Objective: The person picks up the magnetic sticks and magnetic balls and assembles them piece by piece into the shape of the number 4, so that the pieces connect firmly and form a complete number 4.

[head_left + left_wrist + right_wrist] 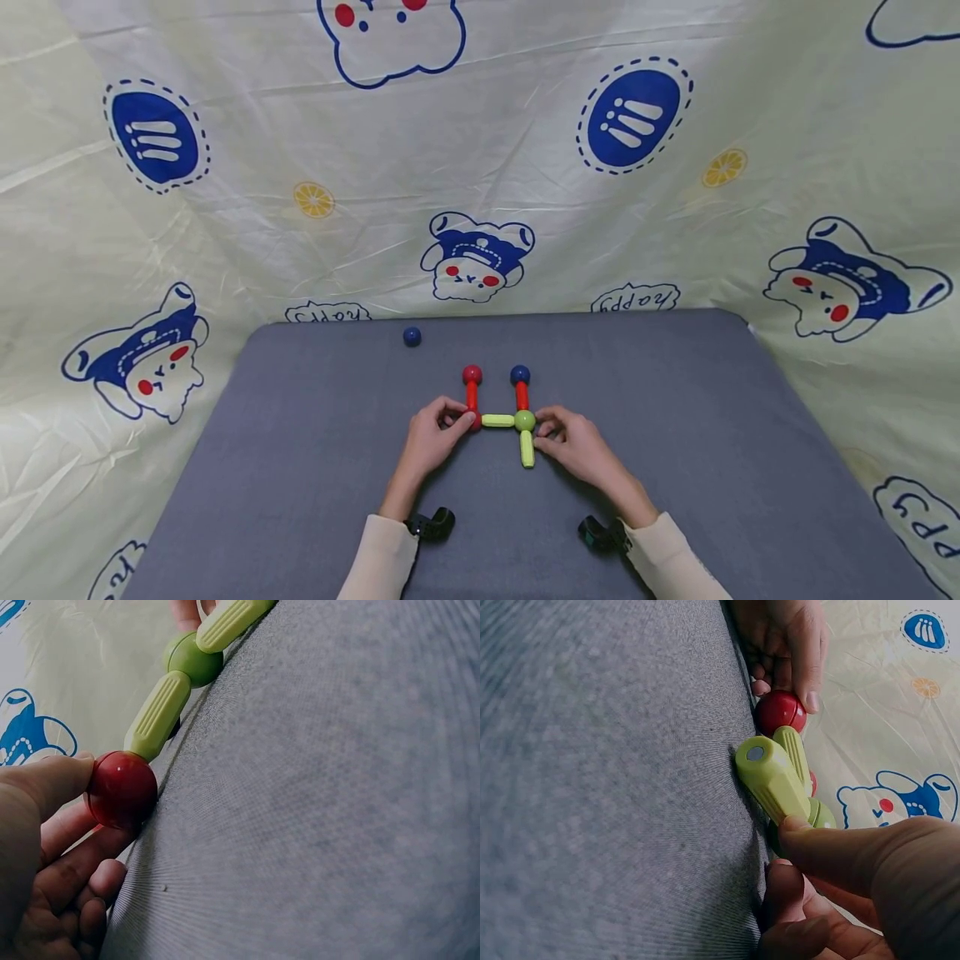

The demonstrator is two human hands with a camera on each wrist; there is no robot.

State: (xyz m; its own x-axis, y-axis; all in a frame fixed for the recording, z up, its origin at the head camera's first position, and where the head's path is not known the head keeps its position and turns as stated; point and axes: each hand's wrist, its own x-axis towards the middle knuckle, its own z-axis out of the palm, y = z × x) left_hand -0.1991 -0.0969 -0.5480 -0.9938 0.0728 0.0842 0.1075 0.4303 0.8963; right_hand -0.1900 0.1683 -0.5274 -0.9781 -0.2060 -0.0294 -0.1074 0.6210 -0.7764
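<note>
Several magnetic sticks and balls are joined flat on the table. My left hand (432,435) pinches the near red ball (124,789) between thumb and fingers. From that ball a red stick (472,396) runs to a far red ball (472,374), and a light green stick (159,712) runs right to a green ball (525,421). My right hand (576,443) grips around the green ball, its thumb at the base of a second green stick (772,776), which points nearer with a metal disc at its free end. Another red stick (522,395) links the green ball to a blue ball (520,374).
A loose blue ball (412,337) lies near the far edge of the grey table (315,500). Behind the table hangs a pale printed cloth (495,142). Black wrist cameras are strapped on both wrists.
</note>
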